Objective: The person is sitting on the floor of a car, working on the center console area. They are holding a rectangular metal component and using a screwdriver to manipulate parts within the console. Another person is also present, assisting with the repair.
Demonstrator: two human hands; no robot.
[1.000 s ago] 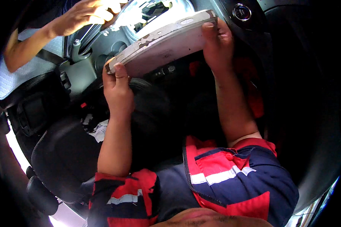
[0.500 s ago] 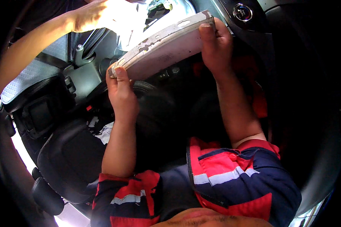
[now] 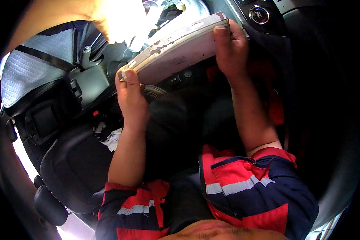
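Observation:
I hold a long pale panel (image 3: 184,54) up in front of me, tilted with its right end higher. Its upper edge is a light strip with oval slots and worn, flaked dark patches. My left hand (image 3: 133,100) grips the lower left end, thumb on the near face. At the upper right end my right hand (image 3: 232,52) is closed round the corner, thumb on the near face too. The fingers behind the panel are mostly hidden. Past its far edge lies a brightly lit, washed-out area with metal parts (image 3: 170,16).
Another person's bare arm (image 3: 56,20) reaches in from the upper left, its hand overexposed. A handbrake lever (image 3: 87,56), a grey textured seat (image 3: 24,80) and a black seat (image 3: 74,168) are at left. A round dial (image 3: 259,15) sits at upper right. Crumpled white paper (image 3: 114,139) lies beside my left forearm.
The other person's arm has shifted up and come closer, its hand now lower beside the bright area. My hands and the panel have moved only slightly right in view.

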